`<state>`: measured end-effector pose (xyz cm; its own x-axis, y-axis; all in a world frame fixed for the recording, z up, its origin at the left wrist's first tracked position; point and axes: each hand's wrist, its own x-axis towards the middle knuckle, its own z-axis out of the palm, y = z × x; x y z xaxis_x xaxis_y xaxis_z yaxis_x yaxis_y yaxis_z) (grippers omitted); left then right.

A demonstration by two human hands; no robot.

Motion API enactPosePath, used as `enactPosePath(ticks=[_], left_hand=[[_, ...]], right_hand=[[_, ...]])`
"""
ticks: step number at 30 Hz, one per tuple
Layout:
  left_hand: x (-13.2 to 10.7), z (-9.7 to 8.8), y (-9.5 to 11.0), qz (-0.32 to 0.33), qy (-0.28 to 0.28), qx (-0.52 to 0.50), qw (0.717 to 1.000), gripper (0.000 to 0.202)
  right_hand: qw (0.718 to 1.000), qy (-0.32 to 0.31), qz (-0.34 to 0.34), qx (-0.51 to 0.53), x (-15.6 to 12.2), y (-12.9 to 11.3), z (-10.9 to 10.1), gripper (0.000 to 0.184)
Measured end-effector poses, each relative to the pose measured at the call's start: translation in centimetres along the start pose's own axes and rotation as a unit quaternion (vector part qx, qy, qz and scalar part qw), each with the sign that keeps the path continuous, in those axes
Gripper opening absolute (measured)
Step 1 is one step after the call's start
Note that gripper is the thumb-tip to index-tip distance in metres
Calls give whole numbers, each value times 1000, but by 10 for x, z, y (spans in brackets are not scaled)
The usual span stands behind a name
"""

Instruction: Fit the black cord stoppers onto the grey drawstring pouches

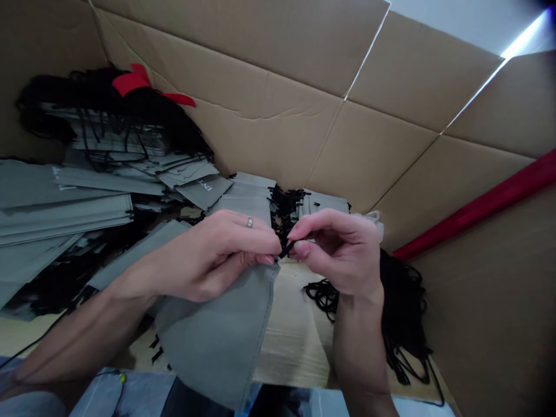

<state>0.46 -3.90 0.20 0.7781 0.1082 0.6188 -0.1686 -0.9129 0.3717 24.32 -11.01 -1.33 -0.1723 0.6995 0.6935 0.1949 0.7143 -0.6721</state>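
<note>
Left hand pinches the upper corner of a grey fabric piece between thumb and curled fingers; right hand, thumb against forefinger, grips a thin black cord at that corner. The fabric piece hangs below the left hand, above the counter; whether the cord is fastened to it cannot be told. Principal risks: the cord, pinched over a very small length, could slip free under an uneven pull; a hard tug could strain the stitched edge or crease the corner, since the left hand's pinch appears to be its main support. A looped black cord bundle, beside the right forearm, could snag if that arm swings outward. Overlapping grey stacks, left of the hands, could slide if the left forearm brushes them.
</note>
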Motion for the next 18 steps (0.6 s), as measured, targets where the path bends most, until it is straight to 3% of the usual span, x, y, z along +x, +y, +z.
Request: enactPosePath(ticks=[4, 9, 14, 18], left_hand=[[-1, 6, 4, 28, -16, -72, 997, 29], [-1, 9, 11, 61, -34, -117, 991, 29], [-2, -1, 10, 0, 10, -37, 999, 23], [-4, -7, 6, -31, 28, -25, 999, 23]], right_hand=[[994, -38, 11, 98, -2, 7, 1, 20], [991, -54, -32, 114, -4, 8, 2, 21], [997, -23, 24, 68, -2, 0, -4, 24], [1000, 23, 16, -12, -5, -9, -10, 28]])
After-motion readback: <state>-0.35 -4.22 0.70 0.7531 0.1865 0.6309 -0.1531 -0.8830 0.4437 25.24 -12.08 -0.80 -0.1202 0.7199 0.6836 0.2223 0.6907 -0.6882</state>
